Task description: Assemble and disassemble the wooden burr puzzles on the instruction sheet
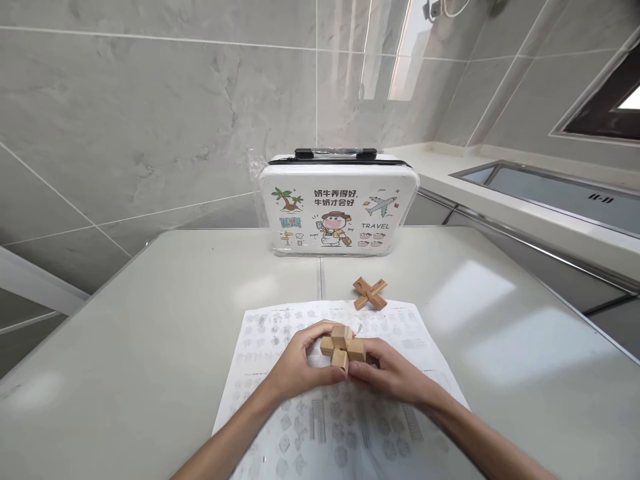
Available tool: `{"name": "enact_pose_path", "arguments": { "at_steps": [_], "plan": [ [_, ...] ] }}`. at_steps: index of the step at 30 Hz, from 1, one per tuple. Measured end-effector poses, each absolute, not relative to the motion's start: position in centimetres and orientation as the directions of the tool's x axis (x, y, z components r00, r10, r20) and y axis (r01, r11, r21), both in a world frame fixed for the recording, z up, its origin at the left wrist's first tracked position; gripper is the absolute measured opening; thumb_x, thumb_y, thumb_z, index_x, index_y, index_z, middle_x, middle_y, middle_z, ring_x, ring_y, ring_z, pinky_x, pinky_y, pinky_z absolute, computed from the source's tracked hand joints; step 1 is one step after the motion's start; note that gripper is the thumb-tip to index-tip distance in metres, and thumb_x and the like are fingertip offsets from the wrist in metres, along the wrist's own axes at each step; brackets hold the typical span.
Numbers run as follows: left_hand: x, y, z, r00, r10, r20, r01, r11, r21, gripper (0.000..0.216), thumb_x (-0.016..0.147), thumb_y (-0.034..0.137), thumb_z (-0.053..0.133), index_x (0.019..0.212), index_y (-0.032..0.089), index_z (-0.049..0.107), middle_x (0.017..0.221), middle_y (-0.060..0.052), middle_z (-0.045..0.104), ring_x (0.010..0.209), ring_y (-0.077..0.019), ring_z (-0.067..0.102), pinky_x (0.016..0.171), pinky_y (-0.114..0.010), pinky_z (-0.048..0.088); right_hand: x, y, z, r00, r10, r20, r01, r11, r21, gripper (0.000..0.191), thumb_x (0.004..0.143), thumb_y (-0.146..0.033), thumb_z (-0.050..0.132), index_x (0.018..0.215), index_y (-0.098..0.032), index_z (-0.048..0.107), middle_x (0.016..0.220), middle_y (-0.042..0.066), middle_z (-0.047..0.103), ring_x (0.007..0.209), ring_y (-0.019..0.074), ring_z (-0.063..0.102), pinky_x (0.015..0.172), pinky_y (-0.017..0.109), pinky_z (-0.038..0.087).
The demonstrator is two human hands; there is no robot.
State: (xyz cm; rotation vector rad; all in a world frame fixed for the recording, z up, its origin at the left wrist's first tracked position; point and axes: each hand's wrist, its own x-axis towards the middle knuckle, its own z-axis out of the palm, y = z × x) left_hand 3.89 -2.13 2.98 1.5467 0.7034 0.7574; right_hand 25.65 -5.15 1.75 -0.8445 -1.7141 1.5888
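Observation:
A light wooden burr puzzle (343,346), a cross of interlocked blocks, sits between both hands just above a printed instruction sheet (320,427). My left hand (297,363) curls around its left side with fingers closed on the blocks. Pinching the puzzle's right side is my right hand (387,370). A second, darker wooden cross puzzle (371,293) lies on the table beyond the sheet, apart from both hands.
A white carry case (337,207) with cartoon prints and the word TRAVEL stands upright at the back of the pale table (150,333). A counter with a sunken steel sink (560,190) runs along the right. Grey tiled walls surround.

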Motion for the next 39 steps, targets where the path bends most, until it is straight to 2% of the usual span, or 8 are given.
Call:
{"name": "enact_pose_path", "arguments": {
  "at_steps": [5,8,10,13,17,22,30,39],
  "plan": [
    [3.9,-2.2,2.9,0.56,0.816,0.146,0.022,-0.19,0.981,0.059,0.068,0.045,0.098,0.118,0.025,0.074,0.125,-0.01,0.073,0.116,-0.0315,0.068,0.103,-0.043,0.053,25.4,-5.0,0.2,-0.397,0.918,0.012,0.075,0.046,-0.996,0.026,0.089,-0.038,0.081,0.085,-0.021,0.062,0.076,-0.003,0.059,0.07,0.0151,0.049,0.065,0.028,0.038],
    [4.0,-2.2,2.8,0.493,0.85,0.186,0.105,-0.27,0.957,0.059,0.065,0.039,0.099,0.116,0.025,0.074,0.123,-0.009,0.074,0.114,-0.0298,0.068,0.103,-0.043,0.053,25.3,-5.0,-0.3,-0.288,0.957,0.032,0.124,0.07,-0.99,0.019,0.086,-0.026,0.08,0.085,-0.022,0.061,0.071,-0.005,0.059,0.065,0.014,0.049,0.062,0.027,0.039],
    [4.1,-2.3,2.7,0.448,0.868,0.214,0.15,-0.309,0.939,0.059,0.065,0.038,0.099,0.117,0.024,0.073,0.12,-0.008,0.074,0.111,-0.0283,0.067,0.102,-0.042,0.053,25.2,-5.0,-0.4,-0.277,0.959,0.054,0.135,0.095,-0.986,0.011,0.09,-0.023,0.073,0.098,-0.022,0.065,0.077,-0.003,0.064,0.066,0.0149,0.055,0.064,0.027,0.043],
    [4.2,-2.2,2.6,0.41,0.88,0.24,0.191,-0.34,0.921,0.056,0.069,0.037,0.097,0.117,0.024,0.071,0.117,-0.006,0.074,0.108,-0.0265,0.068,0.099,-0.04,0.053,25.1,-5.1,-0.5,-0.311,0.948,0.061,0.092,0.094,-0.991,0.014,0.1,-0.026,0.062,0.113,-0.023,0.064,0.082,-0.001,0.07,0.067,0.0165,0.064,0.068,0.03,0.05],
    [4.1,-2.1,2.5,0.394,0.889,0.233,0.276,-0.356,0.893,0.054,0.07,0.034,0.095,0.115,0.024,0.069,0.116,-0.006,0.074,0.108,-0.0268,0.068,0.098,-0.04,0.053,25.3,-5.1,-0.8,-0.302,0.951,0.07,0.079,0.098,-0.992,0.014,0.107,-0.036,0.056,0.11,-0.023,0.06,0.073,-0.001,0.07,0.066,0.0189,0.068,0.07,0.032,0.051],
    [3.8,-1.8,1.7,0.408,0.88,0.243,0.393,-0.409,0.824,0.054,0.074,0.039,0.093,0.118,0.024,0.066,0.121,-0.007,0.071,0.114,-0.0282,0.066,0.099,-0.043,0.054,25.7,-4.7,-0.5,-0.213,0.971,0.107,0.166,0.144,-0.976,0.018,0.104,-0.04,0.062,0.109,-0.023,0.062,0.064,-0.005,0.062,0.062,0.018,0.061,0.069,0.032,0.049],
    [3.5,-1.4,0.4,0.392,0.861,0.324,0.645,-0.508,0.571,0.053,0.08,0.045,0.09,0.126,0.028,0.069,0.14,-0.01,0.061,0.137,-0.037,0.045,0.113,-0.059,0.045,25.8,-4.5,-0.3,-0.169,0.983,0.065,0.191,0.098,-0.977,0.028,0.105,-0.048,0.06,0.116,-0.022,0.062,0.064,-0.005,0.059,0.063,0.0183,0.059,0.067,0.031,0.046],
    [3.4,-1.4,0.2,0.374,0.864,0.338,0.657,-0.504,0.56,0.068,0.081,0.057,0.087,0.137,0.027,0.061,0.15,-0.014,0.052,0.144,-0.0394,0.038,0.115,-0.063,0.042,25.8,-4.4,-0.7,-0.131,0.991,0.037,0.218,0.065,-0.974,0.032,0.102,-0.051,0.061,0.115,-0.022,0.061,0.066,-0.004,0.06,0.061,0.0192,0.06,0.061,0.031,0.045]
  ]
}}
